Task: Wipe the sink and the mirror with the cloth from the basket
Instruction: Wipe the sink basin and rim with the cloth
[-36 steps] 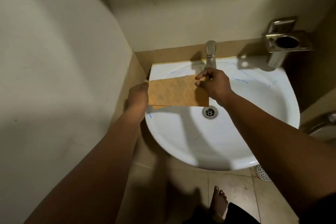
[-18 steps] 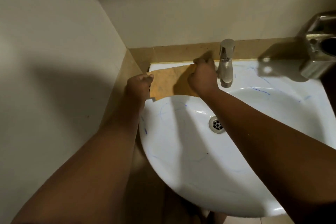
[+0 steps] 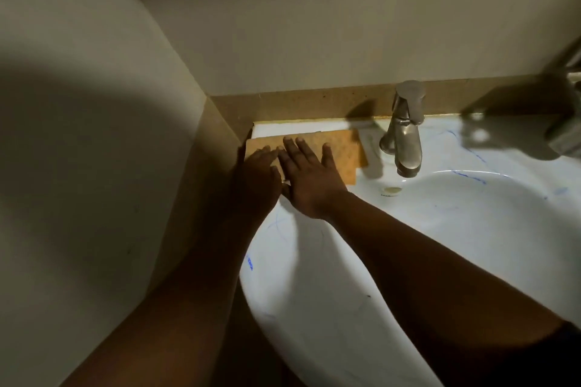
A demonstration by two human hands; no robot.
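Note:
An orange cloth (image 3: pixel 342 148) lies folded flat on the back left ledge of the white sink (image 3: pixel 456 229), close to the wall corner. My right hand (image 3: pixel 309 179) rests palm down on the cloth with its fingers spread. My left hand (image 3: pixel 259 173) lies flat beside it on the cloth's left end, touching the right hand. Neither hand grips the cloth. The sink surface carries thin blue scribble marks. No mirror or basket is in view.
A steel tap (image 3: pixel 405 132) stands just right of the cloth at the sink's back. A metal holder (image 3: pixel 566 138) juts in at the right edge. Beige walls meet at the corner behind the cloth, with a tan tiled strip (image 3: pixel 314 107) along the sink's back.
The cloth was held stretched over the basin between both hands, then carried to the back left ledge. It now lies there, and both hands have let go and flattened onto it.

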